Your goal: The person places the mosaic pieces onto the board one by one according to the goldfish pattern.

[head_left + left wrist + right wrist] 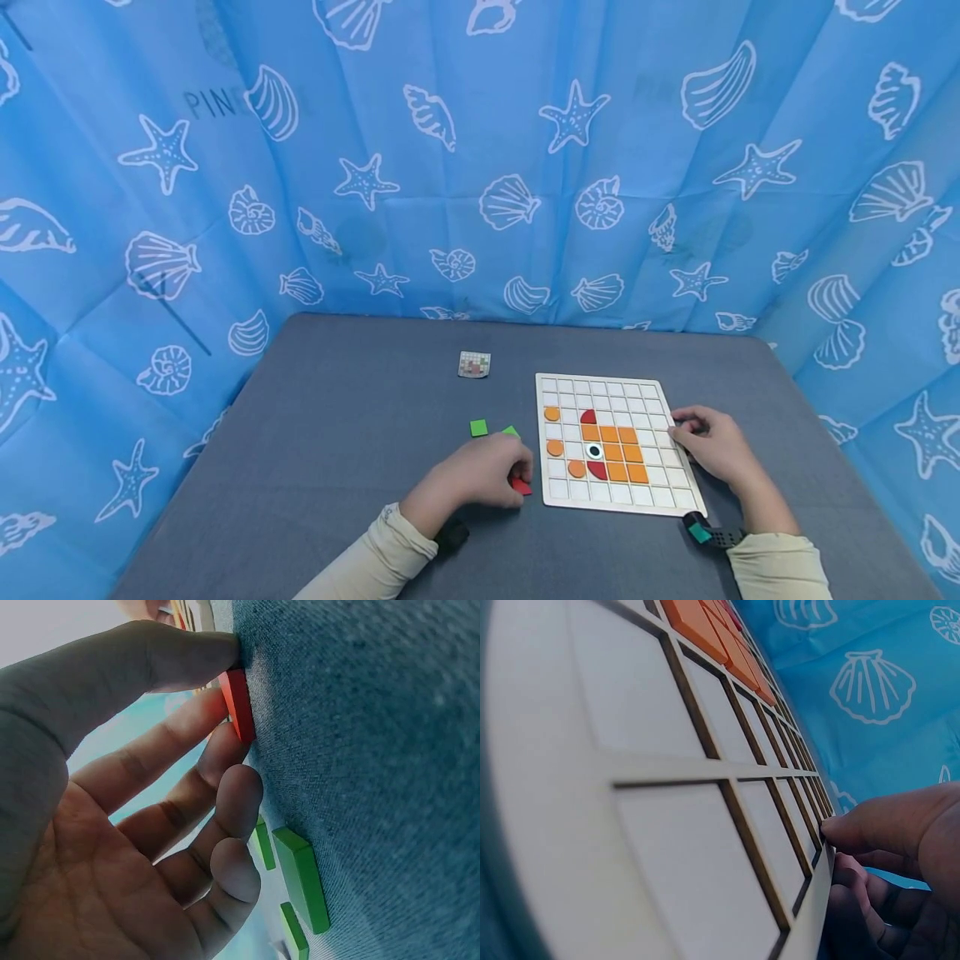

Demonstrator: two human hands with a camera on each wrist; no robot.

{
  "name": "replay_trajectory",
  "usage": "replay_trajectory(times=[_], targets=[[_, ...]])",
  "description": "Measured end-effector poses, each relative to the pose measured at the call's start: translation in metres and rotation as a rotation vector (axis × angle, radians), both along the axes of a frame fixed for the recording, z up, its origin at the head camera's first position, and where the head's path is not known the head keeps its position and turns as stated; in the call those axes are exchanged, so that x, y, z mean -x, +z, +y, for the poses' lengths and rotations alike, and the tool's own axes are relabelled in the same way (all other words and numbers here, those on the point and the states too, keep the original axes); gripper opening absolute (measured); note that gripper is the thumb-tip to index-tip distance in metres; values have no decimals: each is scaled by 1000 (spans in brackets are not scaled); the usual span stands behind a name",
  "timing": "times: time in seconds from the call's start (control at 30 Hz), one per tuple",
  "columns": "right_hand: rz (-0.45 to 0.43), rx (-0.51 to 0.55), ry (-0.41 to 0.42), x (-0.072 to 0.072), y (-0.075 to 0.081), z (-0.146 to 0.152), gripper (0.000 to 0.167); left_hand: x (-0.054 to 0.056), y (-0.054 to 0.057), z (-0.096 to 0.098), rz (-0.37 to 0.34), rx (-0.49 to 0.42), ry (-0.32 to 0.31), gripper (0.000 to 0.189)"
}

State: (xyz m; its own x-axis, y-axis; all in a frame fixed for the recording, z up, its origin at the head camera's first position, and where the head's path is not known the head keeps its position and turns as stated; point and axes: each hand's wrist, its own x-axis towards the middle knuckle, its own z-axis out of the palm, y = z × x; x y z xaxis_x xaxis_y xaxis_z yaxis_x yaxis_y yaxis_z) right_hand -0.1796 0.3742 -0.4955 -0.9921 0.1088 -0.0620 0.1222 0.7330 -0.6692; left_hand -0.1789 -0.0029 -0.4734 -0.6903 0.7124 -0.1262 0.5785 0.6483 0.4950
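On the tabletop left of the white grid board (570,496), my left hand (483,471) has its thumb and fingertips around a red tile (238,705). The tile is low, right at the cloth. Green tiles (304,881) lie close by the curled lower fingers in the left wrist view. My right hand (716,446) grips the board's right edge, the thumb on top and the other fingers curled at the side. On the board sit orange square tiles (628,452), orange round pieces (554,448), red quarter-round pieces (588,416) and an eye piece (594,451).
A small printed card (474,364) with a grid picture lies farther back on the grey table (360,400). Behind the table hangs a blue curtain (465,167) with shell and starfish prints. A green square (478,427) lies just beyond my left hand.
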Motion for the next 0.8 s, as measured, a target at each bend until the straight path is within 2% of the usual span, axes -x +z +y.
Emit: replay_trajectory(times=[0.37, 0.57, 0.8], targets=[[-9, 4, -5, 0, 2, -2, 40, -2, 1, 1, -5, -7, 10, 18], [-9, 5, -4, -1, 3, -2, 40, -1, 0, 3, -1, -19, -5, 17], [0, 6, -5, 0, 1, -1, 40, 3, -1, 10, -53, -65, -15, 18]])
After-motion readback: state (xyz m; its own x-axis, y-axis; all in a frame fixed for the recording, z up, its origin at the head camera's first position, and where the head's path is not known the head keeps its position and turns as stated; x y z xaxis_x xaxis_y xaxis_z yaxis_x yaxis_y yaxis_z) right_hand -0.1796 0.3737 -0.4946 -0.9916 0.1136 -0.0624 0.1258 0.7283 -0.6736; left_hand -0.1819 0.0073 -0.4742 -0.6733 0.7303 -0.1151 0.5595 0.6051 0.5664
